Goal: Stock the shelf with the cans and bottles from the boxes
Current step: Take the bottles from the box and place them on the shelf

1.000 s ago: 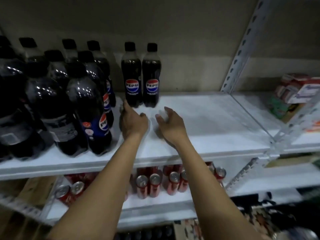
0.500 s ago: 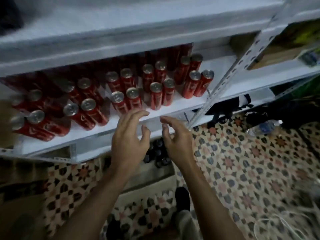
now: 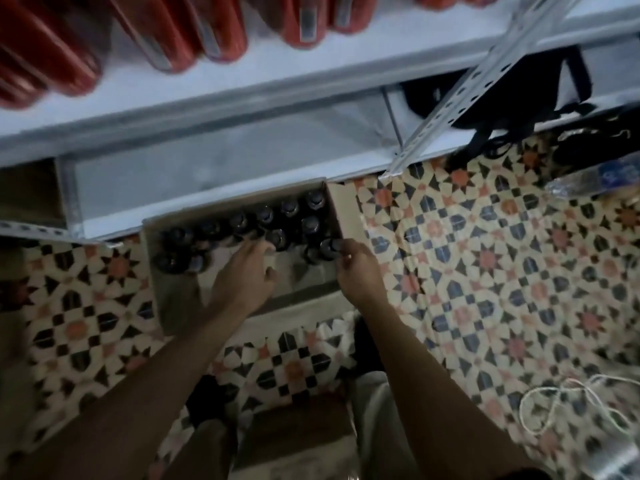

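No legible text — cans [image 3: 173, 32], bottles [image 3: 263, 216] blurred

Dim, motion-blurred, wide-angle edge distortion.

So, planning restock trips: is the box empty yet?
No. The box still holds upright bottles along its far side; the near part shows bare cardboard.

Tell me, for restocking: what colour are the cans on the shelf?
Red cans, seen in the head view.
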